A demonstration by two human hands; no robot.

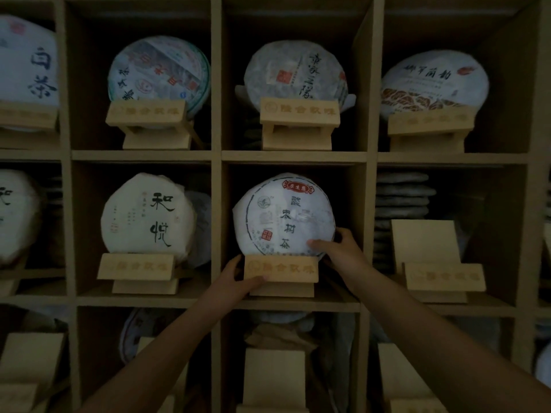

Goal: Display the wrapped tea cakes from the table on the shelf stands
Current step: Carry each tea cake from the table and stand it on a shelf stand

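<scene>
A round tea cake (280, 214) in white paper with a red label and dark characters stands upright on a wooden stand (281, 271) in the middle cubby of the shelf. My right hand (340, 248) grips the cake's lower right edge, thumb on its face. My left hand (238, 278) holds the stand's left end, thumb across its front plate. An empty wooden stand (435, 257) sits in the cubby to the right.
Other wrapped tea cakes (149, 214) rest on stands in the surrounding cubbies of the wooden shelf (216, 156). A stack of unwrapped cakes (401, 198) lies behind the empty stand. More empty stands (274, 377) fill the bottom row.
</scene>
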